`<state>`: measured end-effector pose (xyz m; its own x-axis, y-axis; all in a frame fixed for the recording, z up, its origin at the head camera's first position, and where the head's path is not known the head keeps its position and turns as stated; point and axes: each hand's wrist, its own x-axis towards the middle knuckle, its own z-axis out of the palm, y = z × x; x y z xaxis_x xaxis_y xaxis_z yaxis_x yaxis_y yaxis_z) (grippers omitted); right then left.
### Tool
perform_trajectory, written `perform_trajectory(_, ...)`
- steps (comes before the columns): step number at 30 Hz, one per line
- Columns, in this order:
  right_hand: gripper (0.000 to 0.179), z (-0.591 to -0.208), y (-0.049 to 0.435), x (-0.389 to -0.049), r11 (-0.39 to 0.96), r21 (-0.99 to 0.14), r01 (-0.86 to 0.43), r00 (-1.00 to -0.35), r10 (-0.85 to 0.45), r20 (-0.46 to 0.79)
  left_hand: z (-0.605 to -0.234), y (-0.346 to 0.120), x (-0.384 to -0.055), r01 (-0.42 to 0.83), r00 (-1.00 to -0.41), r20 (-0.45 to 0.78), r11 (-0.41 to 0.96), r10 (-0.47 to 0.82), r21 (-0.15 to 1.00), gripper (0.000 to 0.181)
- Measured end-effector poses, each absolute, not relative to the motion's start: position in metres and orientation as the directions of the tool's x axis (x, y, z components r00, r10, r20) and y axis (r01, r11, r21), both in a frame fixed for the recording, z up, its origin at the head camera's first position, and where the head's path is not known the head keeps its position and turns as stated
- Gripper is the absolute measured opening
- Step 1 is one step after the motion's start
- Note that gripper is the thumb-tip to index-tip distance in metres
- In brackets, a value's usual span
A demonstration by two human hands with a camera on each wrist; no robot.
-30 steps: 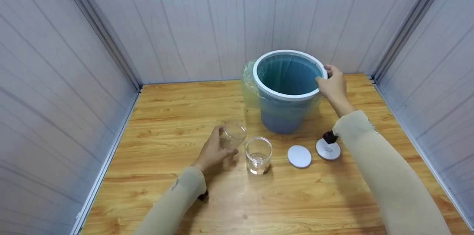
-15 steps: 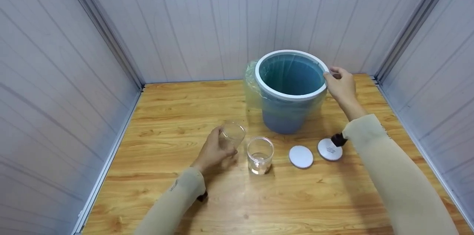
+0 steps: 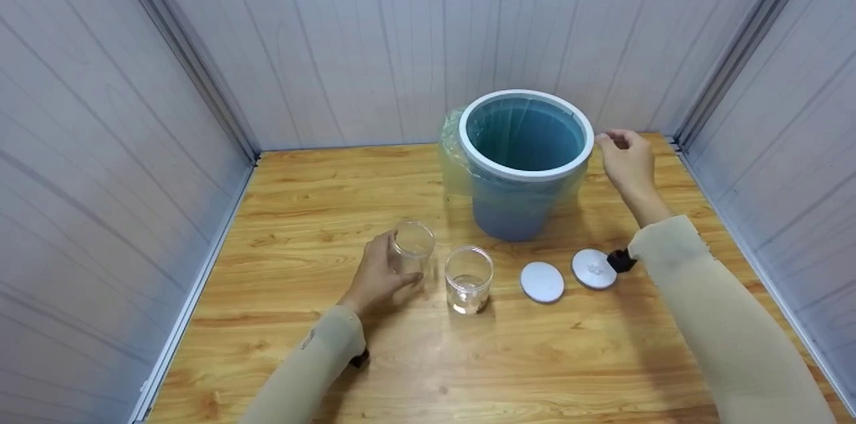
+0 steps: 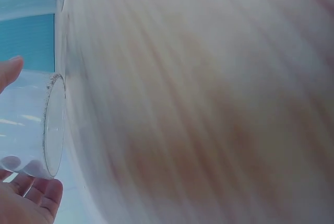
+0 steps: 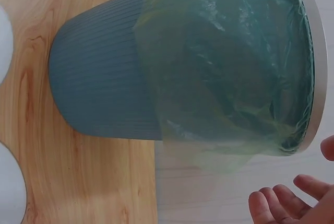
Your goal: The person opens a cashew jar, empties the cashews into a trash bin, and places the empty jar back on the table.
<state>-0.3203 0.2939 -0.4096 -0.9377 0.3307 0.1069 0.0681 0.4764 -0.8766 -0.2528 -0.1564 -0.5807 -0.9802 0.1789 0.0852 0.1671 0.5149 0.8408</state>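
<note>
My left hand (image 3: 376,275) has its thumb and fingers around a clear glass jar (image 3: 412,249), whose rim faces up. In the left wrist view the thumb (image 4: 9,72) lies at one side of the jar and the fingertips (image 4: 49,195) at the other. Just right of it stands a second glass jar (image 3: 469,282) with what looks like clear liquid low inside. My right hand (image 3: 630,163) holds nothing, its fingers loosely bent, beside the white rim (image 3: 587,143) of a blue trash bin (image 3: 511,220). A thin greenish bag (image 5: 209,62) lines the bin and hangs over its outside.
Two round white lids (image 3: 542,282) (image 3: 594,269) lie on the wooden tabletop (image 3: 321,210), right of the jars and in front of the bin. Pale panel walls (image 3: 334,43) enclose the back and both sides.
My right hand has let go of the bin's rim and moved right and slightly toward me. The jar in my left hand has gone from tilted to more upright and shifted slightly left.
</note>
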Motion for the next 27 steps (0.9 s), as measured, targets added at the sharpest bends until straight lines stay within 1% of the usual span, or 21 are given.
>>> perform_trajectory(5,0.05,-0.417,0.297,-0.319,0.504,-0.862,0.05,-0.927,0.345,0.148,-0.58,-0.16,-0.251,0.143,-0.984,0.07,0.502,0.161,0.853,0.104)
perform_trajectory(11,0.052,-0.424,0.3,-0.315,0.493,-0.866,0.082,-0.932,0.345,0.108,-0.58,-0.163,-0.25,0.093,-0.989,0.026,0.476,0.146,0.874,0.107)
perform_trajectory(14,0.05,-0.428,0.302,-0.313,0.506,-0.859,0.079,-0.938,0.33,0.108,-0.582,-0.165,-0.25,0.07,-0.991,0.009,0.455,0.134,0.888,0.108)
perform_trajectory(19,0.044,-0.436,0.306,-0.312,0.534,-0.845,0.035,-0.946,0.291,0.145,-0.585,-0.167,-0.248,0.058,-0.993,0.006,0.435,0.12,0.899,0.11)
perform_trajectory(24,0.042,-0.442,0.309,-0.309,0.541,-0.841,0.029,-0.946,0.286,0.151,-0.585,-0.169,-0.246,0.04,-0.993,-0.011,0.417,0.119,0.908,0.112)
perform_trajectory(27,0.042,-0.444,0.31,-0.307,0.55,-0.835,0.017,-0.949,0.273,0.16,-0.587,-0.17,-0.246,0.052,-0.993,0.003,0.405,0.121,0.913,0.11)
